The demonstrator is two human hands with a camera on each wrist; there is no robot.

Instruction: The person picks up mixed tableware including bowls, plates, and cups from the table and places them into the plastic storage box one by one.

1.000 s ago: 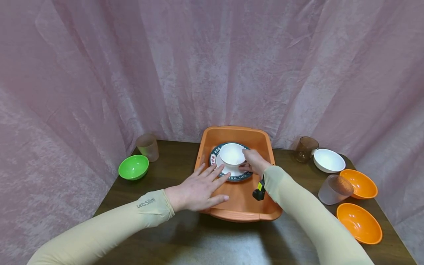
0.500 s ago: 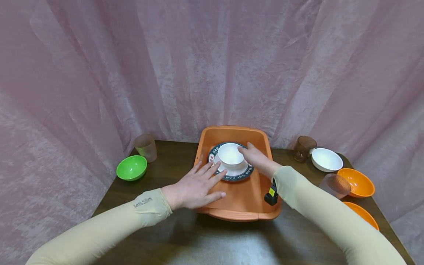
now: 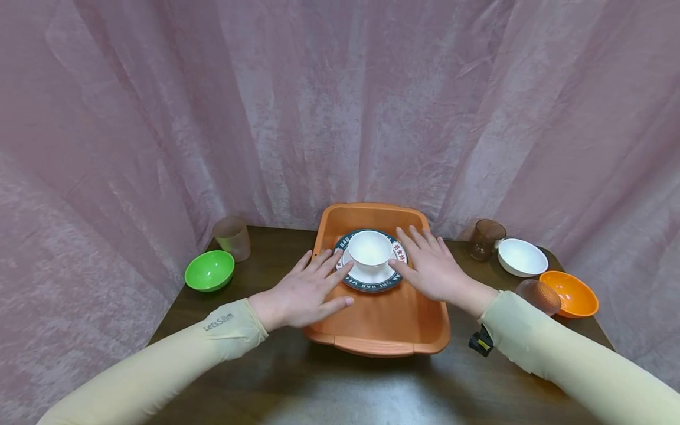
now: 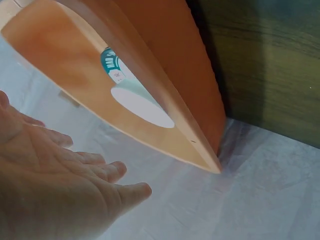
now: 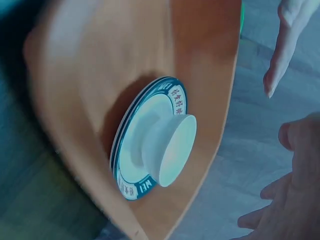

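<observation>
Inside an orange plastic basin [image 3: 382, 319], a white bowl [image 3: 370, 248] stands upright on a plate [image 3: 372, 286] with a dark green lettered rim. The right wrist view shows more than one rim, so the plates [image 5: 131, 145] look stacked. My left hand [image 3: 305, 292] hovers over the basin's left side, fingers straight and spread, holding nothing. Over the right side my right hand [image 3: 432, 265] is spread as well, palm down, apart from the bowl [image 5: 172, 150]. In the left wrist view the left hand [image 4: 65, 175] is clear of the basin wall.
At the left stand a green bowl [image 3: 209, 271] and a frosted cup [image 3: 232, 237]. To the right are a brown cup [image 3: 486, 239], a white bowl [image 3: 523, 257], an orange bowl [image 3: 571, 293] and another cup [image 3: 539, 296] partly behind my sleeve. A pink curtain [image 3: 340, 106] hangs behind the table.
My right hand has let go of the white bowl's rim, drawn back to the right and spread its fingers. My left hand has shifted slightly left. The bowl stays on the plate.
</observation>
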